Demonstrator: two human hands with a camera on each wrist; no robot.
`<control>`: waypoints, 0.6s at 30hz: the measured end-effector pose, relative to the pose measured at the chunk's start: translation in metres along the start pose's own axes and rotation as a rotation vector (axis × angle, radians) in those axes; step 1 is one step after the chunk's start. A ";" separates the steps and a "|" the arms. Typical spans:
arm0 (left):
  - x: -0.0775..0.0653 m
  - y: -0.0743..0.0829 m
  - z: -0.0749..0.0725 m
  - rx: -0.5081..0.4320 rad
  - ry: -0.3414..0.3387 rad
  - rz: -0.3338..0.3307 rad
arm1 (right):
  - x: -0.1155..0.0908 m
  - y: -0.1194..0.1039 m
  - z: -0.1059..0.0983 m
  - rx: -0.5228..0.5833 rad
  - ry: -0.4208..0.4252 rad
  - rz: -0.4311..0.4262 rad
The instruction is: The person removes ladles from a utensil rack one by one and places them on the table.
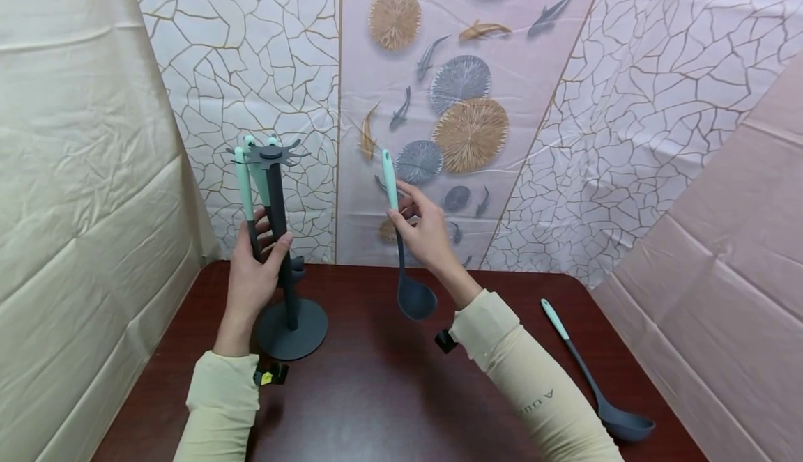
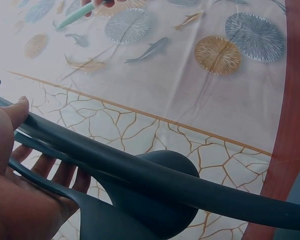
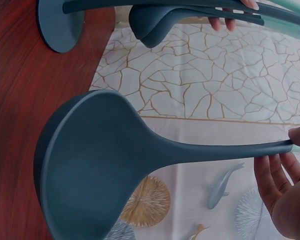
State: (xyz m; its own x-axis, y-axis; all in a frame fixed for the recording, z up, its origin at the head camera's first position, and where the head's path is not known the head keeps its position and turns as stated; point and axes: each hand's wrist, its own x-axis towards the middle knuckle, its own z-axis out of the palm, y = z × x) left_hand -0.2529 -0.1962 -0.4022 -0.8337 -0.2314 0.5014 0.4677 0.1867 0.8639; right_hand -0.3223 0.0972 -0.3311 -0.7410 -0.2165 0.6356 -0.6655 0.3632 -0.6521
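My right hand [image 1: 429,228] pinches a ladle [image 1: 417,299] by the lower part of its mint green handle, with its dark bowl hanging down over the table. To the left, my left hand [image 1: 251,274] grips the dark post of a utensil stand [image 1: 291,340], its thumb lying along the post in the left wrist view. Several utensils with mint handles [image 1: 245,183] hang from the stand's hooked top [image 1: 271,154]. Their dark shafts run between the post and the left fingers. Two overlapping utensil heads [image 2: 165,172] show beside the post, partly hidden by it.
A second ladle [image 1: 627,424] lies on the right side of the dark red table [image 1: 370,406], its handle pointing away. Patterned cloth [image 1: 408,120] hangs behind the table's far edge, and cream cloth [image 1: 75,239] and pinkish cloth [image 1: 721,239] line the sides.
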 end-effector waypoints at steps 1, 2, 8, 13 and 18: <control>0.000 0.000 0.000 0.001 0.000 0.001 | 0.000 0.000 0.000 -0.004 0.000 0.000; 0.000 0.000 0.000 0.001 0.000 0.001 | 0.000 0.000 -0.001 -0.009 0.001 0.001; 0.001 0.001 0.000 0.005 0.001 0.002 | -0.002 0.001 -0.005 -0.009 -0.006 0.003; 0.001 0.001 0.001 0.011 -0.001 -0.002 | -0.003 0.004 -0.008 -0.019 -0.004 0.002; 0.000 0.000 0.001 0.013 -0.002 -0.005 | -0.004 0.007 -0.013 -0.030 0.002 0.015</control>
State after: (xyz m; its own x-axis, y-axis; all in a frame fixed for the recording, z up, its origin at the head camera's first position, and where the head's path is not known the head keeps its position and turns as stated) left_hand -0.2529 -0.1956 -0.4020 -0.8368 -0.2305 0.4966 0.4595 0.1976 0.8659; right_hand -0.3224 0.1127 -0.3325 -0.7505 -0.2096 0.6268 -0.6516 0.3930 -0.6488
